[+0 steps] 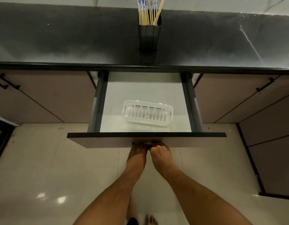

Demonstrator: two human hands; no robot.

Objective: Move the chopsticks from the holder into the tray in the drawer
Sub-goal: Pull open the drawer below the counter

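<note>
Drawer (145, 88) stands open below the counter. I have my left hand (138, 150) and, just right of it, my right hand (159, 151) curled under its front edge, fingers closed on the pull, so I can draw it out. Inside sits the white tray (147, 113), empty. Above the drawer, chopsticks (148, 13) wait upright in the dark holder (149, 36).

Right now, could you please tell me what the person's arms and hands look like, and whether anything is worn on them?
Both arms are bare as far as the view shows: no sleeves, watch or bracelet. The left hand and right hand wear no gloves. The fingers are tucked under the drawer front, so rings cannot be ruled out. The forearms carry no visible markings.
</note>
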